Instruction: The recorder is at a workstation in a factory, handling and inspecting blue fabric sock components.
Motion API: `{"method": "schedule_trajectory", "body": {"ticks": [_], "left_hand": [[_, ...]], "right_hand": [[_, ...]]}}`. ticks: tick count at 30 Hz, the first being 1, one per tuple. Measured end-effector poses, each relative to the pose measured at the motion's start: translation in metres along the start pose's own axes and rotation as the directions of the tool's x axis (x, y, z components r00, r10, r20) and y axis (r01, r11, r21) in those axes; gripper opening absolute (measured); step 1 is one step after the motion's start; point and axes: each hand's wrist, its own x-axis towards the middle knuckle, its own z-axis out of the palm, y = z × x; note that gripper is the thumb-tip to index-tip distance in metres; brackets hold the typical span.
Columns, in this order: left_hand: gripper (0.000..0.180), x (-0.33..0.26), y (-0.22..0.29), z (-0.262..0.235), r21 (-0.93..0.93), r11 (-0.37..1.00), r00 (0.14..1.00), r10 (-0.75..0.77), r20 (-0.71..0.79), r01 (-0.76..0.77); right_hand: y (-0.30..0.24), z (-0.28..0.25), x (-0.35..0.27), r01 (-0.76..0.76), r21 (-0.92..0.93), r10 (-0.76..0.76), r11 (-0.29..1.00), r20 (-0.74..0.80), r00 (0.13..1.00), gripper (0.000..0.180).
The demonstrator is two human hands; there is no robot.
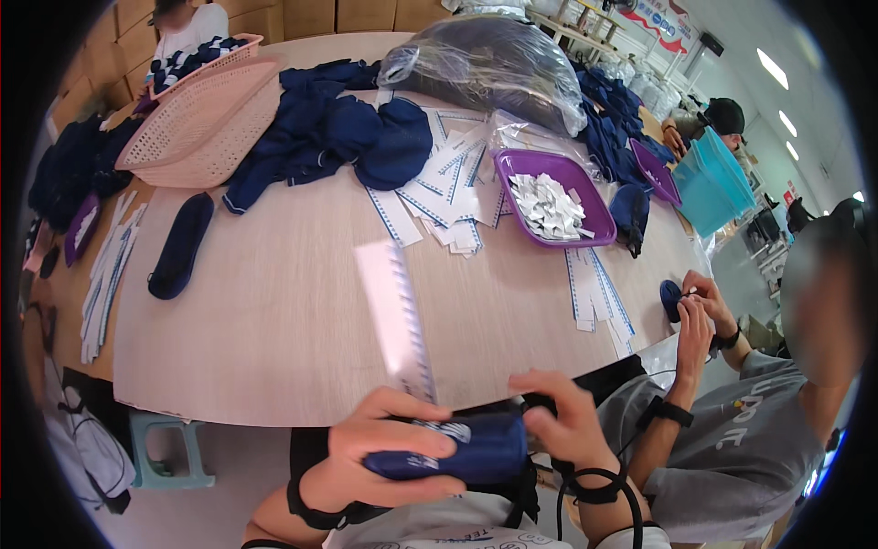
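Observation:
My left hand (389,448) is closed round a navy blue cloth item (489,448) with a pale print, held sideways over the table's near edge. A white paper strip with a blue-marked edge (389,306) rises from behind these fingers, slightly blurred. Whether the fingers grip its lower end I cannot tell. My right hand (572,421) is at the right end of the cloth item, thumb and forefinger apart, with nothing seen between them. On the table at left lies a flat, long navy cloth piece (180,247).
A purple tray (599,220) holds small white tags, beside scattered paper strips (448,183). Navy cloth (320,128), a pink basket (206,123) and a plastic-wrapped bundle (485,73) stand farther back. At right, a co-worker's hands (700,311) handle a small navy piece. A stool (169,448) stands below left.

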Motion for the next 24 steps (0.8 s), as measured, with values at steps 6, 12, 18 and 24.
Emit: {"method": "schedule_trajectory", "body": {"ticks": [6, 12, 18, 24], "left_hand": [[0.037, -0.004, -0.005, 0.012, 0.078, 0.991, 0.973, 0.091, 0.213, -0.11], [0.039, -0.01, -0.016, 0.017, -0.006, 1.0, 0.951, -0.001, 0.309, 0.003], [0.035, -0.012, -0.018, 0.016, -0.12, 0.981, 0.952, -0.114, 0.284, 0.154], [0.036, -0.011, -0.017, 0.009, -0.173, 0.964, 0.957, -0.159, 0.241, 0.204]], "right_hand": [[-0.031, 0.017, 0.048, -0.106, 0.808, -0.01, 0.579, 0.137, 0.99, 0.042], [-0.046, 0.019, 0.055, -0.155, 0.666, 0.192, 0.729, 0.018, 0.981, 0.023], [-0.039, 0.023, 0.056, -0.101, 0.667, 0.146, 0.738, -0.012, 0.989, 0.012], [-0.036, 0.023, 0.056, -0.005, 0.641, 0.136, 0.768, -0.155, 0.978, 0.008]]}}
